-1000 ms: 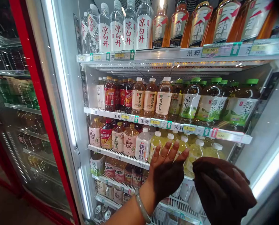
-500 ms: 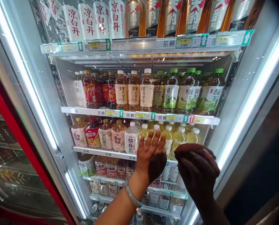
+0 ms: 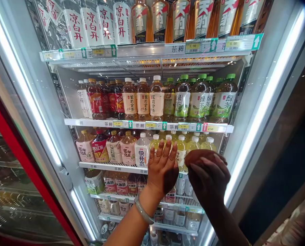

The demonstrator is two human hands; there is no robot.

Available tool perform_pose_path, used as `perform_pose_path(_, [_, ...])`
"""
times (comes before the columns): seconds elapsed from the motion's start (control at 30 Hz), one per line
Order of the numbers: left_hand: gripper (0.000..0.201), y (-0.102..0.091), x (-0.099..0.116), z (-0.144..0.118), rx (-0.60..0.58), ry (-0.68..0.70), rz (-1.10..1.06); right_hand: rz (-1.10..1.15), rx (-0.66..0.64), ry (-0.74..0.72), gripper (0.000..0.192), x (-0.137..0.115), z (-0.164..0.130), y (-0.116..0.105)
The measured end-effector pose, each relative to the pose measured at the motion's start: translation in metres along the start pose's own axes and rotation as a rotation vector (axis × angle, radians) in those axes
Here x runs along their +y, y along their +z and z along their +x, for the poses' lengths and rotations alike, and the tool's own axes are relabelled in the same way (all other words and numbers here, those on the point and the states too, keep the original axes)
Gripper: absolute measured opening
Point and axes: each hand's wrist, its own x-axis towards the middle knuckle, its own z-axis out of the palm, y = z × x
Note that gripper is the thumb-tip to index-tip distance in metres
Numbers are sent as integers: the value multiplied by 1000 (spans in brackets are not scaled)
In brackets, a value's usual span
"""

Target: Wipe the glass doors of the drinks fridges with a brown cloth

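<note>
My left hand [image 3: 164, 167] is raised with its fingers spread and holds nothing. It rests flat against the pale yellow bottles [image 3: 181, 150] on the third shelf [image 3: 111, 167] of an open drinks fridge. A grey-green bangle [image 3: 142, 212] circles that wrist. My right hand [image 3: 209, 174] hovers just to the right, in deep shadow, with its fingers bent downward in front of the same row near a white-capped bottle [image 3: 209, 143]. Whether it holds anything is hidden. A white bottle [image 3: 141, 152] stands just left of my left hand.
Green-capped tea bottles [image 3: 201, 99] and orange tea bottles [image 3: 143, 99] fill the shelf above. Water and amber bottles [image 3: 180, 20] stand on top. Lower shelves [image 3: 178, 205] hold small cartons and cans. The red-framed glass door [image 3: 19, 160] stands open at left. A bright light strip [image 3: 257, 112] lines the right wall.
The view has swung left and pulled back from the fridge. Both hands have moved up and closer to the yellow bottles, and my left fingers now lie against them.
</note>
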Motion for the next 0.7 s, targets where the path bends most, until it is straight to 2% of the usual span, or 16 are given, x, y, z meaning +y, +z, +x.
perform_pose_path(0.1, [76,0,1,0,-16,-12,-20,-1,98,40,26,-5,19,10])
perform_pose_path(0.2, [70,-4,-2,-3,-18,-14,-59,53,64,28,24,-22,29,23])
perform_pose_path(0.3, [68,-12,-11,-7,-47,-7,-71,89,27,-19,26,-31,19,25])
perform_pose_path(0.4, [69,-21,-23,-11,-98,-3,-56,66,0,-44,29,-28,8,21])
perform_pose_path(0.5, [72,-28,-39,-12,-94,-24,-57,32,60,15,30,-29,18,24])
perform_pose_path(0.6, [75,-35,-55,-13,-80,-42,-54,39,119,45,32,-45,38,40])
perform_pose_path(0.7, [75,-45,-72,-17,-101,-44,-32,81,77,-1,34,-71,40,58])
